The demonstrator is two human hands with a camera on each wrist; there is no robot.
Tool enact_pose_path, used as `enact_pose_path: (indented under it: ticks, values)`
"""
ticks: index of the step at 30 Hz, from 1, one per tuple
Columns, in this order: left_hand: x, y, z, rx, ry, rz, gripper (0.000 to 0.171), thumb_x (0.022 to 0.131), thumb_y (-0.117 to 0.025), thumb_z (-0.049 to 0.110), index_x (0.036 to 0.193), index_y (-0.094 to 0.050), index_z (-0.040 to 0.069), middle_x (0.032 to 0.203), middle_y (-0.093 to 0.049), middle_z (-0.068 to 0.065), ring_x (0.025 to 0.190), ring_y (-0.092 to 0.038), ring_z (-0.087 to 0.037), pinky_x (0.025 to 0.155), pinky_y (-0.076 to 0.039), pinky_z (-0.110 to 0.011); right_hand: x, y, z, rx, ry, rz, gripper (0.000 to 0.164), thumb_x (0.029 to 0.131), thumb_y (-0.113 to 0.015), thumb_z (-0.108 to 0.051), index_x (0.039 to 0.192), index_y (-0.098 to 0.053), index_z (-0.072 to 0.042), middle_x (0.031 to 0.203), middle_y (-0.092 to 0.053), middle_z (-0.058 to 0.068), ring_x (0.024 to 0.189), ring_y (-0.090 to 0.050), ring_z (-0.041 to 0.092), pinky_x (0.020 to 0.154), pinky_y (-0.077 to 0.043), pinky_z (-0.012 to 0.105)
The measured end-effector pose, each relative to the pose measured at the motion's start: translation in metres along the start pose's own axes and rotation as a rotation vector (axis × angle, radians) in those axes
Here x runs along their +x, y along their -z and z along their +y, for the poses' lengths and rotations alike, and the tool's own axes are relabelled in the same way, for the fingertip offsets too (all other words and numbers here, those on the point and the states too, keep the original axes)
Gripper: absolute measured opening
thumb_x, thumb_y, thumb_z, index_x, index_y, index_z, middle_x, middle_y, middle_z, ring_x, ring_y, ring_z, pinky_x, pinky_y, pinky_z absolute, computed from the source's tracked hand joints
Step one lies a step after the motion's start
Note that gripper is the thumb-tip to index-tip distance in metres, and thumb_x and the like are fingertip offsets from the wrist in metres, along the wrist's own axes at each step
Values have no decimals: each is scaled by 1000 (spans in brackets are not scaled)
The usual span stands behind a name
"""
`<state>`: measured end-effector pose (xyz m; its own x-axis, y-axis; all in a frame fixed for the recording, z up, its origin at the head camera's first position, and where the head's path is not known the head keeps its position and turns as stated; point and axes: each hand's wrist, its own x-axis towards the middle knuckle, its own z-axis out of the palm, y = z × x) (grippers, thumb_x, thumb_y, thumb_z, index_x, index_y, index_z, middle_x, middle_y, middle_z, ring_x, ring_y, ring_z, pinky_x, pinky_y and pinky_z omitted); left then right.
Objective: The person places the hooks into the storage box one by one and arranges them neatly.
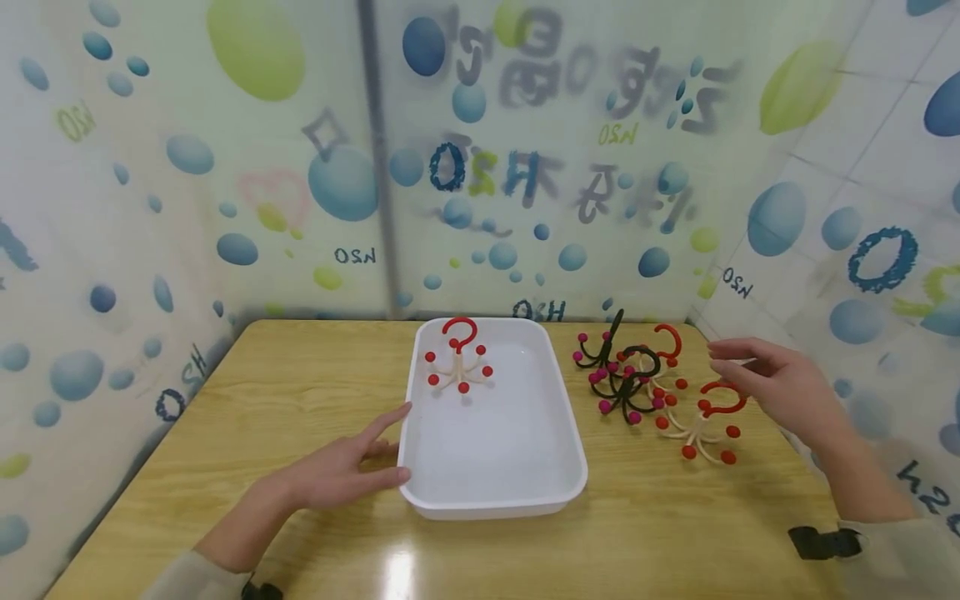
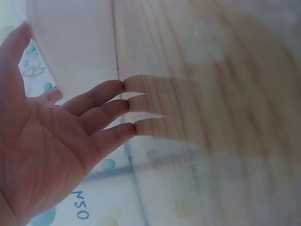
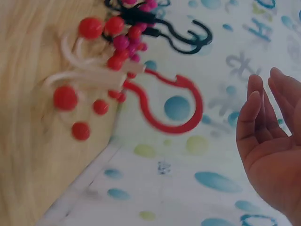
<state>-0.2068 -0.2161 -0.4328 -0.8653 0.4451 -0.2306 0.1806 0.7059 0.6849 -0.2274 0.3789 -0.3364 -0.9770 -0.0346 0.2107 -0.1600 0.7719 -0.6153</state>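
Note:
My left hand has its fingers spread, with index finger and thumb tips at the left rim of the white plastic tray. Inside the tray, toward its far left, stands a cream, several-legged piece with red ball tips and a red hook on top. At the right, my right hand hovers with thumb and fingers apart, nothing between them. Closest to it is a similar cream piece, its red hook beside the hand in the right wrist view.
Left of that piece cluster two black ones with magenta balls and another cream one, partly hidden, with a red hook. All stand on a wooden table. Patterned curtain walls enclose the table at the back and sides.

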Motion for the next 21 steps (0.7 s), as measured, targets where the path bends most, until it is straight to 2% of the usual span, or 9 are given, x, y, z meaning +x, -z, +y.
enact_pose_path:
  ticks: [1,4,6,8,11,14,18,21]
  values:
    - [0,0,0,2,4,2,94,102,-70,63,176,-16,41,160,-61,-18,153,-52,-48,123,-37,-76,-1,2,6,-11,-5,3,47,111,-66,-42,145,-68,-9,105,-75,-21,84,-69,1,68,-59,24]
    - [0,0,0,4,2,2,94,102,-69,63,176,-16,41,160,-61,-18,153,-52,-47,123,-37,-76,-4,5,24,-32,-17,17,48,112,-66,-39,145,-67,-5,108,-78,-11,82,-67,1,67,-58,22]
    - [0,0,1,3,5,1,94,102,-69,63,176,-16,41,160,-61,-17,153,-52,-47,123,-37,-76,-6,5,35,-39,-35,7,50,112,-66,-38,147,-65,-2,114,-80,-1,81,-66,-3,67,-59,23]
    - [-1,0,1,3,-1,-3,94,103,-69,62,176,-15,41,160,-61,-18,153,-52,-48,123,-37,-76,-8,6,43,-53,-72,-23,54,113,-64,-41,149,-63,-2,123,-78,14,83,-64,-7,67,-59,24]
    - [-1,0,2,-1,3,-4,94,103,-70,62,176,-15,41,160,-61,-18,153,-52,-48,123,-37,-76,-10,5,53,-47,-117,-70,59,114,-60,-44,153,-59,-1,131,-75,23,85,-64,-8,69,-60,25]
    - [-1,0,2,-3,-3,-5,94,103,-70,61,176,-15,40,160,-61,-19,153,-52,-49,123,-36,-77,-12,1,60,-24,-135,-93,59,115,-59,-43,154,-58,1,133,-74,24,86,-65,-5,71,-62,25]
    - [-1,0,2,-9,-7,-1,94,103,-70,60,176,-15,40,160,-61,-19,153,-52,-49,123,-36,-77,-14,-5,64,21,-148,-93,57,115,-59,-41,151,-59,3,137,-71,29,88,-69,-4,75,-64,23]
    - [-1,0,2,-15,-11,0,94,103,-70,60,177,-16,38,161,-61,-19,153,-52,-48,123,-36,-77,-14,-8,66,45,-164,-89,56,115,-59,-40,151,-60,3,137,-72,27,89,-72,-5,77,-63,20]
